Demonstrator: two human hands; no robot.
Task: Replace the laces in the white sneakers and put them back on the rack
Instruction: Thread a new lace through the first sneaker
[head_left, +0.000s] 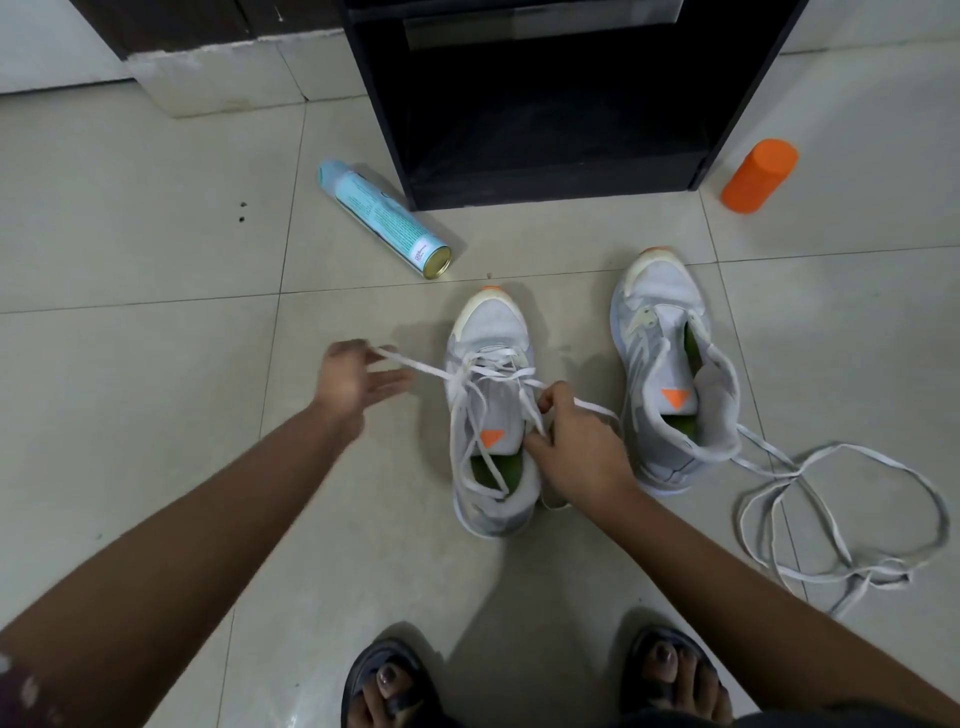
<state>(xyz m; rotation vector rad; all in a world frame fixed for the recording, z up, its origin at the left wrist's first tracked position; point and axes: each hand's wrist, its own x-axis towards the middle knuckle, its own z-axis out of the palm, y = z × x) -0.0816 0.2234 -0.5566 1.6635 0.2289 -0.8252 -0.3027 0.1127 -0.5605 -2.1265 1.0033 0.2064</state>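
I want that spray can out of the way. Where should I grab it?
Grip the spray can around its middle, from above, fingers across the body. It lies on its side on the floor tiles, so it may roll; its rack side is tight.

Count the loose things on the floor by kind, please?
Sneakers: 2
Loose lace: 1
Blue spray can: 1
Orange bottle: 1
Total: 5

Pale tiled floor (156, 260), dark cabinet (145, 26).
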